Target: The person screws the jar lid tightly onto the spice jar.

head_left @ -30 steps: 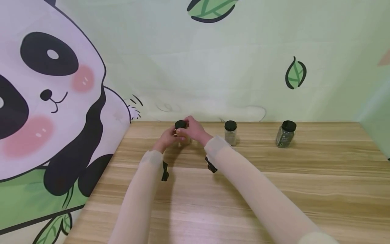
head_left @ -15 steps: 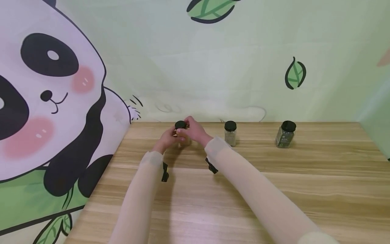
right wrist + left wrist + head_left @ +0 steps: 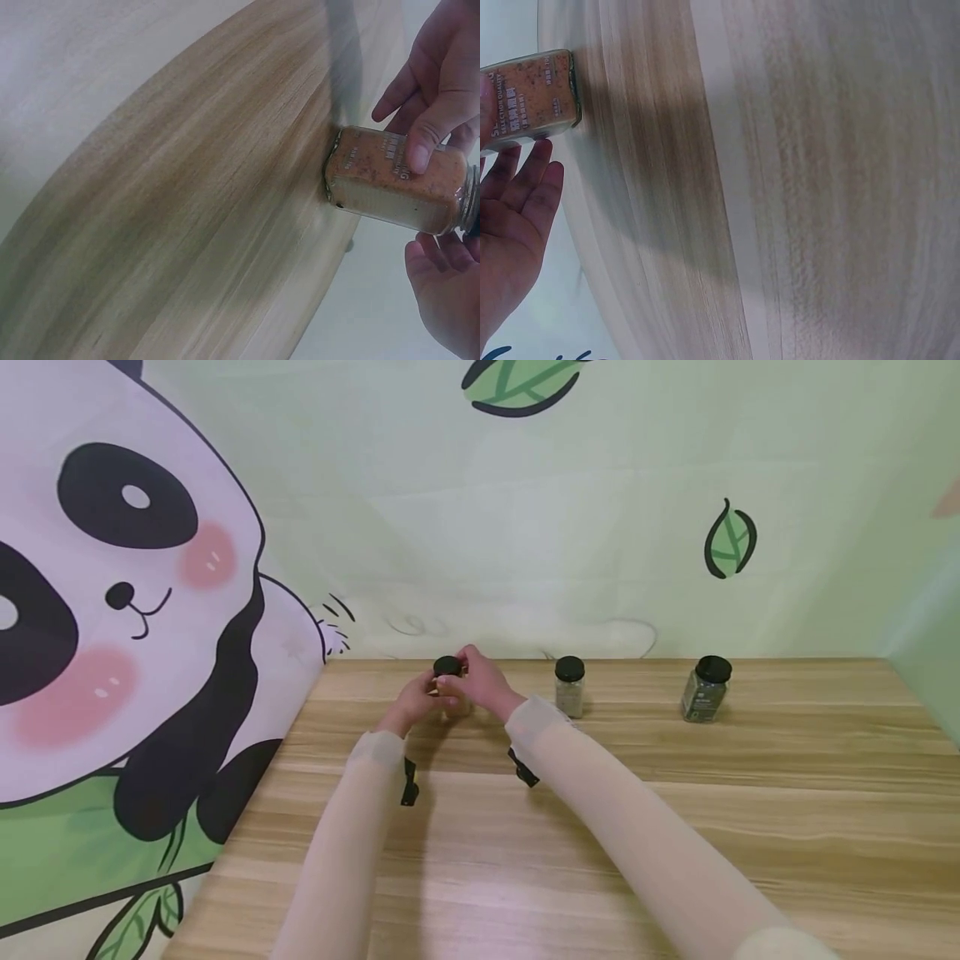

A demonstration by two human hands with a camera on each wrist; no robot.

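Observation:
A square glass spice jar full of orange-brown seasoning stands upright near the table's back edge. My left hand holds its body; in the right wrist view the thumb lies across the label. Up at the black lid, my right hand grips from the right, thumb in front and fingers behind. The left wrist view catches only the jar's lower part, with the left hand's fingers along one side. Most of the lid falls outside the right wrist view.
Two more black-lidded jars stand to the right along the back of the wooden table: a pale one and a darker one. A panda-printed cloth covers the left side, and a green backdrop rises behind.
Both hands keep the same hold on the jar and its lid. The whole head view has shifted very slightly; the other two jars stay put.

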